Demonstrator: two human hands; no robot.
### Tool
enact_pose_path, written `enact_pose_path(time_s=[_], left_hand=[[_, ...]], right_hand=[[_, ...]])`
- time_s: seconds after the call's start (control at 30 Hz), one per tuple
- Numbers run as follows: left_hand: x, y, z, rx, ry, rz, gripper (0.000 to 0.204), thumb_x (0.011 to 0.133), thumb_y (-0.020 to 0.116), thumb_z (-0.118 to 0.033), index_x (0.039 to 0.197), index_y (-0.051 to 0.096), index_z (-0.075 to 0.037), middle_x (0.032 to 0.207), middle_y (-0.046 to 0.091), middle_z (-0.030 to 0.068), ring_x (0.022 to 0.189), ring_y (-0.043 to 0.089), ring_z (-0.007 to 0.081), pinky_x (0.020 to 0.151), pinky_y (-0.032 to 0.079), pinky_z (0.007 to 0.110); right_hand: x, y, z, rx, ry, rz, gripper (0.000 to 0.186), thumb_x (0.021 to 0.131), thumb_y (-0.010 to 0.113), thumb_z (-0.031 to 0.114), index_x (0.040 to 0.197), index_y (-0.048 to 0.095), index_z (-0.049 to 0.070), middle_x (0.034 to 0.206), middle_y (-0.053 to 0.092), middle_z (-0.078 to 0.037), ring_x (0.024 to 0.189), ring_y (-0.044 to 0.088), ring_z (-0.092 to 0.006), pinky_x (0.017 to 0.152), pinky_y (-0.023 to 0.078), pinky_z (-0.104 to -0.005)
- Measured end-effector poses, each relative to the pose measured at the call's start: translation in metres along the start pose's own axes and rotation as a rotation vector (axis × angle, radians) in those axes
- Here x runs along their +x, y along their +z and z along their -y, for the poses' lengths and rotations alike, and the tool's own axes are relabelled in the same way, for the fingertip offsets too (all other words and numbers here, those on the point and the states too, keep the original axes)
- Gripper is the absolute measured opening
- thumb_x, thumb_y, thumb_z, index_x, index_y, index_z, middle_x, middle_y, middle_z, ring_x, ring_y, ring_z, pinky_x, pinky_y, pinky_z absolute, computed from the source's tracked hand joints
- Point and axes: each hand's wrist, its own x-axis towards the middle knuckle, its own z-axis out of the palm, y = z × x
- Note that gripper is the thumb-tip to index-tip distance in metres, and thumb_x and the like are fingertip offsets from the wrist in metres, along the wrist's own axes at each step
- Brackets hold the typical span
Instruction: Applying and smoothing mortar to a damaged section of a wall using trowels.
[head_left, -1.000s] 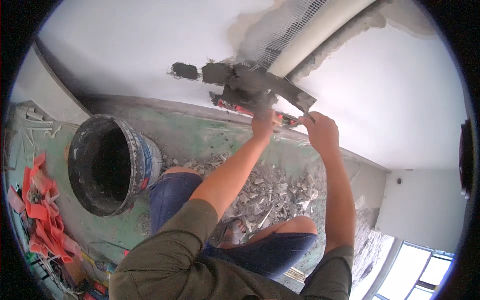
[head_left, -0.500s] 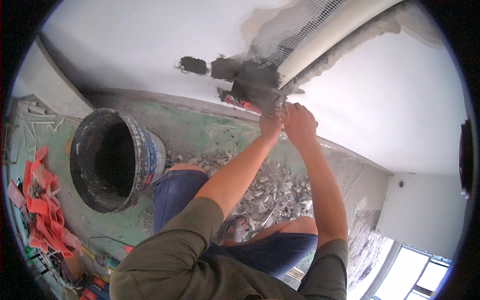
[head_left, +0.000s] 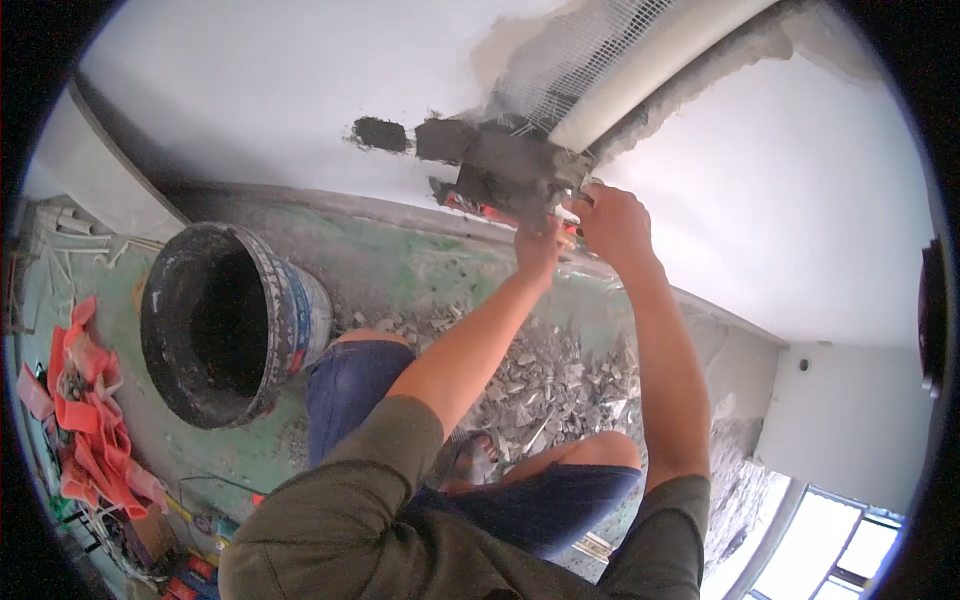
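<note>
Both my arms reach forward to the foot of a white wall with a rough patch of dark grey mortar (head_left: 480, 185). My left hand (head_left: 540, 250) is closed just below the patch, against something grey and mortar-smeared whose kind I cannot make out. To its right, my right hand (head_left: 615, 228) is bent with its fingers curled at the lower end of a pale pipe (head_left: 640, 85); whatever its fingertips grip is hidden. A red piece (head_left: 482, 208) shows at the lower edge of the mortar, left of my hands. White mesh (head_left: 585, 65) covers the wall beside the pipe.
A large mortar-crusted bucket (head_left: 300, 305) lies tipped toward me on the left. Broken rubble (head_left: 550, 390) covers the floor between my knees. Crumpled red-orange material (head_left: 90, 430) and assorted tools (head_left: 195, 570) lie at far left. A window (head_left: 830, 545) is at lower right.
My right hand has moved up and to the right, apart from the left hand. My left hand has shifted only slightly. More smooth grey surface shows above the hands.
</note>
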Motion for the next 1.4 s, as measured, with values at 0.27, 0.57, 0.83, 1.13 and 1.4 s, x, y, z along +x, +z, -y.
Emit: enact_pose_path(time_s=[0.27, 0.57, 0.83, 1.13, 1.4], left_hand=[[0.071, -0.052, 0.039, 0.185, 0.471, 0.089, 0.031, 0.084, 0.072, -0.022, 0.105, 0.056, -0.006, 0.098, 0.062, 0.0056, 0.085, 0.064, 0.0156, 0.061, 0.057, 0.025], [0.018, -0.009, 0.011, -0.071, 0.113, 0.093, 0.027, 0.084, 0.072, -0.018, 0.1, 0.057, -0.002, 0.097, 0.062, 0.0073, 0.084, 0.064, 0.0187, 0.061, 0.059, 0.028], [0.009, -0.006, -0.005, -0.078, 0.051, 0.152, 0.021, 0.085, 0.069, -0.012, 0.1, 0.058, -0.003, 0.099, 0.062, 0.0074, 0.087, 0.065, 0.0205, 0.063, 0.06, 0.032], [0.013, -0.008, -0.001, -0.056, 0.059, 0.137, 0.02, 0.085, 0.071, -0.018, 0.096, 0.06, -0.005, 0.093, 0.063, 0.0037, 0.084, 0.064, 0.0173, 0.064, 0.058, 0.03], [0.003, 0.0, -0.01, -0.054, 0.021, 0.125, 0.019, 0.086, 0.066, -0.014, 0.101, 0.059, -0.005, 0.095, 0.063, 0.0053, 0.082, 0.062, 0.0142, 0.063, 0.053, 0.027]], right_hand=[[-0.03, -0.019, -0.008, 0.254, -0.165, -0.132, 0.028, 0.09, 0.056, 0.031, 0.097, 0.063, 0.004, 0.093, 0.063, -0.019, 0.087, 0.06, -0.0399, 0.075, 0.046, -0.0466], [-0.074, 0.06, -0.083, 0.074, -0.296, -0.23, 0.031, 0.086, 0.062, 0.022, 0.108, 0.055, 0.003, 0.098, 0.061, -0.016, 0.094, 0.057, -0.036, 0.08, 0.044, -0.0464], [-0.035, 0.081, -0.08, 0.057, -0.252, -0.203, 0.03, 0.086, 0.062, 0.022, 0.11, 0.056, 0.004, 0.102, 0.06, -0.013, 0.097, 0.057, -0.033, 0.08, 0.047, -0.0468], [-0.026, 0.048, -0.052, -0.014, -0.136, -0.232, 0.026, 0.084, 0.063, 0.018, 0.108, 0.06, 0.006, 0.093, 0.062, -0.012, 0.09, 0.06, -0.0326, 0.077, 0.048, -0.045], [-0.043, 0.015, -0.042, -0.109, -0.229, -0.28, 0.027, 0.084, 0.064, 0.021, 0.106, 0.061, 0.005, 0.093, 0.063, -0.011, 0.089, 0.06, -0.0307, 0.075, 0.049, -0.0433]])
